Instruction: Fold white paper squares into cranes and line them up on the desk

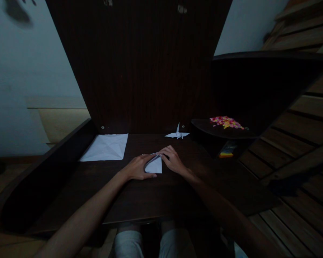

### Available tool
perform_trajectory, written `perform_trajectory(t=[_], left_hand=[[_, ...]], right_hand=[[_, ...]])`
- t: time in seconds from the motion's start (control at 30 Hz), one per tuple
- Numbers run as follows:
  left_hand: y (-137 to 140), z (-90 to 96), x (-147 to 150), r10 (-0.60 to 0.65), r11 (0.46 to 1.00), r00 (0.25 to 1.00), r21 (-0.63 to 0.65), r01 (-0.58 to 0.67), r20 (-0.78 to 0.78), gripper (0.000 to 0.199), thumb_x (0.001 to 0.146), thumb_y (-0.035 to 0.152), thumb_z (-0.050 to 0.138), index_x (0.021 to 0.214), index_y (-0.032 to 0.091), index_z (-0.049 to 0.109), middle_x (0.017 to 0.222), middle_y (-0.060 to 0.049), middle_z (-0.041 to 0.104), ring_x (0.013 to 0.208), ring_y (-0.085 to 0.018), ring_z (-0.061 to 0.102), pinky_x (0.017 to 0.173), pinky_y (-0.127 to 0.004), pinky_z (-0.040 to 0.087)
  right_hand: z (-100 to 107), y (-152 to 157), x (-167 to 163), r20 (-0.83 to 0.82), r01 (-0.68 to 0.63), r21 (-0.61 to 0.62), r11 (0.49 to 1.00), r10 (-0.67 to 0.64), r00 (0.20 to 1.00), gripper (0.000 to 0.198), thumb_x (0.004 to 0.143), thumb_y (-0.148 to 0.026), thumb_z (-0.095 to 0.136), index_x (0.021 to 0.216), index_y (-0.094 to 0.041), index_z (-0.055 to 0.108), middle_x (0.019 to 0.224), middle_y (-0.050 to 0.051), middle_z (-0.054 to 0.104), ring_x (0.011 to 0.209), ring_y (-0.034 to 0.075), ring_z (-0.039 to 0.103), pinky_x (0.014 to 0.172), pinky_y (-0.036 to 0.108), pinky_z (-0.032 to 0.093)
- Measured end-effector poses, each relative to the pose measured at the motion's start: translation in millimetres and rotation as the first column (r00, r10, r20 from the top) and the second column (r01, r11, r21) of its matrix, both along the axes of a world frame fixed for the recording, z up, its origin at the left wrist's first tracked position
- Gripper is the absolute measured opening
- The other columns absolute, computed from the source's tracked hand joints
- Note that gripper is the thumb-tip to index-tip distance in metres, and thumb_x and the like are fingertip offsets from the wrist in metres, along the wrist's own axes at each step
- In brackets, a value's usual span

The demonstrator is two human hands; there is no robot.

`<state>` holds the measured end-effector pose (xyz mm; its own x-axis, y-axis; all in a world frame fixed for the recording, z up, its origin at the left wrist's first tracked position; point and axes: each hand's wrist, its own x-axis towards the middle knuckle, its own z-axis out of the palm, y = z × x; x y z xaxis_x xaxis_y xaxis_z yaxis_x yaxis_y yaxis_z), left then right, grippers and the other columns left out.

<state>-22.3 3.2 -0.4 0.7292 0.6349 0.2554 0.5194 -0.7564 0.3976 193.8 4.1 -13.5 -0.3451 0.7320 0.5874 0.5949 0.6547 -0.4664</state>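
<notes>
A small folded sheet of white paper point(155, 166) lies on the dark wooden desk in front of me. My left hand point(139, 167) grips its left side, thumb along the near edge and fingers at the far edge. At the paper's far right corner, my right hand point(172, 159) pinches the top edge with thumb and fingertips. Both hands nearly meet there, and the fingers hide part of the far edge. Beyond them, a folded white paper crane point(178, 134) stands near the back panel. Creased white paper point(107, 147) lies flat at the left.
A low side panel point(43, 172) borders the desk point(140, 204) on the left. On a small corner shelf point(204, 125) at the right sits a pile of colourful small pieces point(227, 122). Beneath it lies a yellow-orange item point(225, 155). Wooden slats point(307, 118) stand farther right.
</notes>
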Motion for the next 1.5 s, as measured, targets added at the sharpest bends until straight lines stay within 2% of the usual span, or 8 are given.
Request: perform_trajectory(t=[0.3,0.63,0.87,1.0,1.17,1.23,1.33,1.5], left_hand=[[-2.7,3.0,-1.1,-0.065,0.996,0.992,-0.053,0.071,0.104,0.087,0.066,0.015,0.055,0.144,0.021,0.017,0.146,-0.01,0.032,0.129,-0.027,0.038,0.106,-0.044,0.031],[0.6,-0.4,0.0,0.014,0.999,0.985,-0.045,-0.006,0.174,0.059,0.082,0.021,0.048,0.139,0.022,0.032,0.139,-0.007,0.045,0.121,-0.021,0.049,0.103,-0.038,0.038],[3.6,2.8,2.7,0.17,0.98,0.92,-0.158,-0.121,0.353,0.038,0.085,0.027,0.046,0.121,0.019,0.055,0.12,-0.005,0.062,0.109,-0.021,0.057,0.098,-0.036,0.042],[11.8,1.9,4.1,0.381,0.907,0.763,-0.371,-0.199,0.522,0.039,0.08,0.037,0.054,0.113,0.017,0.061,0.113,-0.005,0.065,0.105,-0.023,0.058,0.094,-0.035,0.043],[24.3,-6.7,3.4,0.591,0.746,0.528,-0.663,-0.07,0.61,0.048,0.072,0.044,0.064,0.108,0.014,0.063,0.096,-0.006,0.069,0.089,-0.023,0.063,0.08,-0.033,0.048],[24.3,-7.7,4.6,0.636,0.684,0.466,-0.729,0.028,0.615,0.046,0.07,0.043,0.066,0.104,0.012,0.064,0.09,-0.007,0.069,0.083,-0.022,0.064,0.074,-0.032,0.049],[18.8,-3.9,8.3,0.714,0.581,0.402,-0.805,0.118,0.574,0.035,0.073,0.036,0.064,0.095,0.01,0.064,0.088,-0.01,0.069,0.08,-0.022,0.064,0.066,-0.031,0.051],[9.1,5.3,14.6,0.76,0.482,0.369,-0.845,0.233,0.535,0.019,0.079,0.022,0.056,0.092,0.01,0.063,0.095,-0.012,0.069,0.087,-0.022,0.065,0.072,-0.034,0.054]], right_hand=[[2.2,0.4,-0.6,-0.076,0.033,-0.011,0.999,-0.034,0.997,0.022,0.089,-0.024,0.046,0.098,-0.023,0.067,0.09,0.005,0.065,0.09,0.02,0.052,0.083,0.038,0.042],[2.6,1.1,0.1,-0.098,0.071,-0.021,0.997,-0.072,0.993,0.022,0.089,-0.024,0.046,0.096,-0.023,0.066,0.091,0.005,0.065,0.091,0.021,0.053,0.083,0.037,0.043],[9.3,-1.1,4.7,-0.234,0.262,0.06,0.963,-0.241,0.942,0.024,0.089,-0.02,0.038,0.099,-0.022,0.061,0.099,0.006,0.062,0.098,0.021,0.053,0.092,0.039,0.039],[10.4,-1.2,5.8,-0.307,0.347,0.059,0.936,-0.314,0.898,0.019,0.088,-0.024,0.042,0.093,-0.02,0.059,0.094,0.007,0.06,0.089,0.02,0.055,0.08,0.033,0.044],[5.1,3.7,4.3,-0.308,0.317,-0.085,0.945,-0.327,0.893,0.021,0.086,-0.032,0.048,0.073,-0.02,0.058,0.075,0.003,0.059,0.067,0.016,0.054,0.066,0.029,0.045],[1.4,6.3,2.5,-0.335,0.237,-0.227,0.945,-0.304,0.892,0.028,0.085,-0.039,0.048,0.067,-0.019,0.056,0.069,0.002,0.059,0.064,0.015,0.056,0.061,0.028,0.046],[-3.6,9.7,-1.2,-0.406,0.036,-0.483,0.875,-0.26,0.876,0.038,0.083,-0.05,0.047,0.066,-0.018,0.056,0.062,0.002,0.058,0.054,0.013,0.056,0.051,0.026,0.046],[-6.4,13.1,-5.4,-0.587,-0.2,-0.592,0.781,-0.247,0.771,0.033,0.072,-0.05,0.062,0.078,-0.018,0.055,0.069,0.0,0.062,0.058,0.013,0.061,0.051,0.025,0.05]])
